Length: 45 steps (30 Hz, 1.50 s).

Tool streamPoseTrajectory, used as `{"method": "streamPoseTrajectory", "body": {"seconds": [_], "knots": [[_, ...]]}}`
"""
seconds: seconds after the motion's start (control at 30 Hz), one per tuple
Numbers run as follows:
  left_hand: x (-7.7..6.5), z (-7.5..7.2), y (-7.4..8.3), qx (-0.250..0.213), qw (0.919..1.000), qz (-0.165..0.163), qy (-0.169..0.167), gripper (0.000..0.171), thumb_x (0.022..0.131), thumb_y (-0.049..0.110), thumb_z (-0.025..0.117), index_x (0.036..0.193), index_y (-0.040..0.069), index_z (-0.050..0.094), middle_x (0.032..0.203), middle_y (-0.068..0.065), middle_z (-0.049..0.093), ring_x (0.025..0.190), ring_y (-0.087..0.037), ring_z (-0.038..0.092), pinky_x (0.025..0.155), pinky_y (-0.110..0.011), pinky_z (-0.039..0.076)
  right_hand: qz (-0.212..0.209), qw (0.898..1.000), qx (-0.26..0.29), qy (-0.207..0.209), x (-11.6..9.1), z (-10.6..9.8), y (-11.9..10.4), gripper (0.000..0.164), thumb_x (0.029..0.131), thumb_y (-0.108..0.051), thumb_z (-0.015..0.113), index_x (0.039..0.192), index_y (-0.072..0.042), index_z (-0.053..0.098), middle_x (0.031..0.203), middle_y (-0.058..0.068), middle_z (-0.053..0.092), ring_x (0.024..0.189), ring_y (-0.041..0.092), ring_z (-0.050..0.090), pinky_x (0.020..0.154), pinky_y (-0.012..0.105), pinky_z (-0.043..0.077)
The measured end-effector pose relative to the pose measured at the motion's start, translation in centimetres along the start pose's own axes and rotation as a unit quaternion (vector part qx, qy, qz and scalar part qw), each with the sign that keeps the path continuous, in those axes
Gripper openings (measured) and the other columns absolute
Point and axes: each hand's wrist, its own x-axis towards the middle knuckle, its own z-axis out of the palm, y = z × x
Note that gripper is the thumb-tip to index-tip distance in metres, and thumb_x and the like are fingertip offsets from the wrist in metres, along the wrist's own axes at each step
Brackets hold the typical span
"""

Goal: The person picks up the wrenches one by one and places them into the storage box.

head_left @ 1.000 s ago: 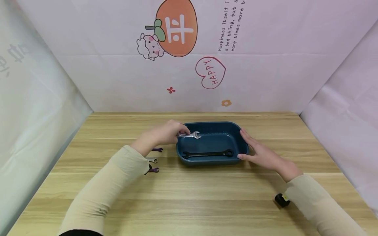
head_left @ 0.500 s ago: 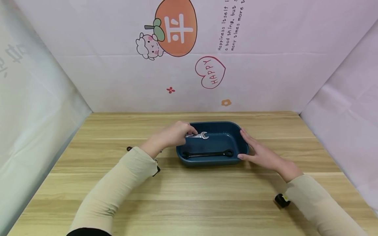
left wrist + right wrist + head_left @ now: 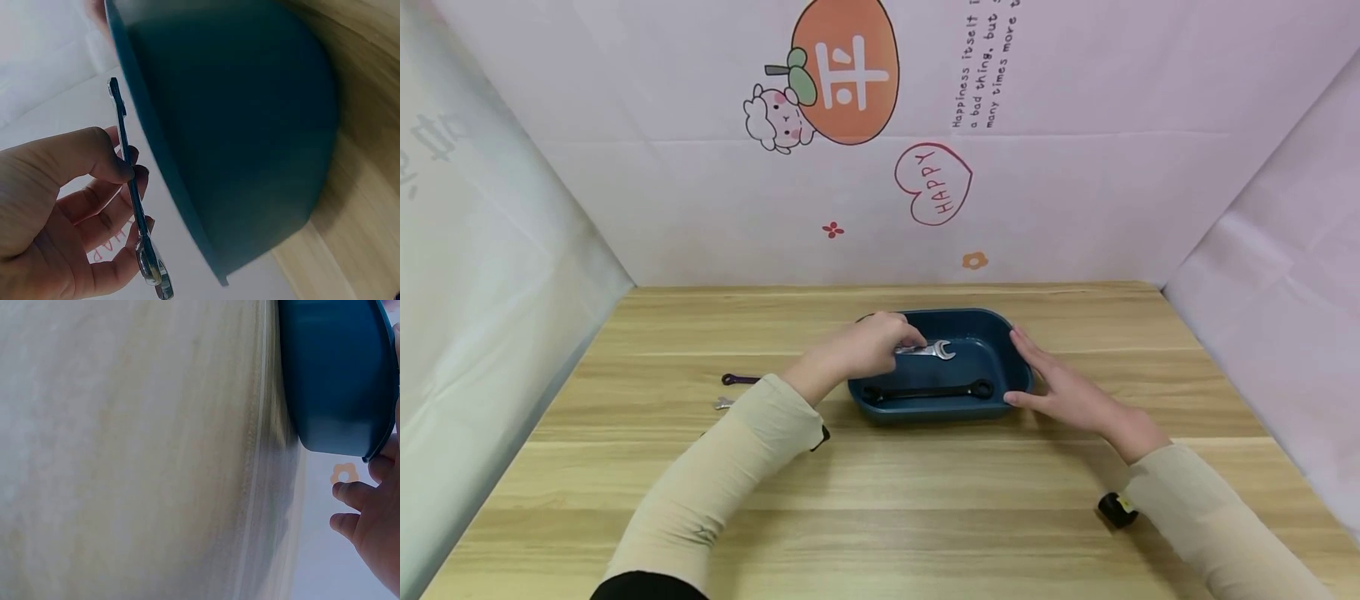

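My left hand (image 3: pixel 876 343) is over the left part of a dark blue tray (image 3: pixel 958 368). Its thumb and fingers pinch a silver wrench (image 3: pixel 942 350), whose open-ended head points right. In the left wrist view the wrench (image 3: pixel 139 209) is seen edge-on beside the tray's rim, with the thumb pressed against its middle. A black wrench (image 3: pixel 928 391) lies inside the tray along the near side. At the tray's right end my right hand (image 3: pixel 1063 396) rests with fingers spread, thumb at the near corner. The right wrist view shows its fingertips at the rim.
Left of the tray, a purple wrench (image 3: pixel 739 379) and a silver wrench end (image 3: pixel 724 403) show on the wooden table (image 3: pixel 887 517), partly hidden by the left sleeve. A small black object with a yellow label (image 3: pixel 1117 510) lies beside the right sleeve. White printed sheets surround the table.
My left hand has moved right with the silver wrench, from the tray's left rim farther over its inside. The right hand and the tray have stayed in place.
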Motion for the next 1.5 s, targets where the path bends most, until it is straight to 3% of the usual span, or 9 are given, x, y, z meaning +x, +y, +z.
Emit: {"method": "streamPoseTrajectory", "body": {"seconds": [0.57,1.1,1.37,1.5], "knots": [[2.1,1.6,1.2,-0.014,0.9999,-0.003,0.001,0.048,0.093,-0.011,0.061,0.135,0.011,0.068,0.122,-0.008,0.065,0.112,-0.02,0.059,0.095,-0.032,0.051,-0.005,1.0,0.005,0.004,0.1,0.1,0.1,0.096,0.099,-0.035,0.069,0.165,-0.007,0.005,0.17,0.015,-0.002,0.151,0.049,0.012,0.115,0.068,0.019],[4.2,3.4,1.9,-0.024,0.9992,-0.03,0.007,0.048,0.093,-0.008,0.064,0.137,0.012,0.067,0.127,-0.009,0.064,0.116,-0.019,0.058,0.098,-0.03,0.05,0.002,1.0,0.009,-0.001,0.0,0.0,0.0,0.096,0.1,-0.035,0.068,0.165,-0.008,0.003,0.17,0.014,-0.003,0.151,0.049,0.011,0.114,0.068,0.02],[4.9,4.5,1.4,-0.04,0.9984,-0.041,0.001,0.045,0.092,-0.009,0.065,0.131,0.011,0.071,0.124,-0.009,0.067,0.104,-0.016,0.059,0.089,-0.027,0.052,0.004,1.0,0.001,-0.003,0.0,0.0,0.1,0.096,0.1,-0.037,0.068,0.165,-0.009,0.003,0.17,0.014,-0.003,0.151,0.05,0.012,0.114,0.068,0.02],[5.1,5.1,1.1,-0.044,0.9982,-0.04,-0.008,0.044,0.092,-0.01,0.064,0.13,0.011,0.072,0.124,-0.009,0.068,0.107,-0.017,0.061,0.09,-0.028,0.052,0.008,1.0,-0.002,-0.002,0.0,0.0,0.1,0.097,0.1,-0.038,0.068,0.165,-0.009,0.003,0.17,0.014,-0.003,0.151,0.049,0.012,0.115,0.068,0.02]]}}
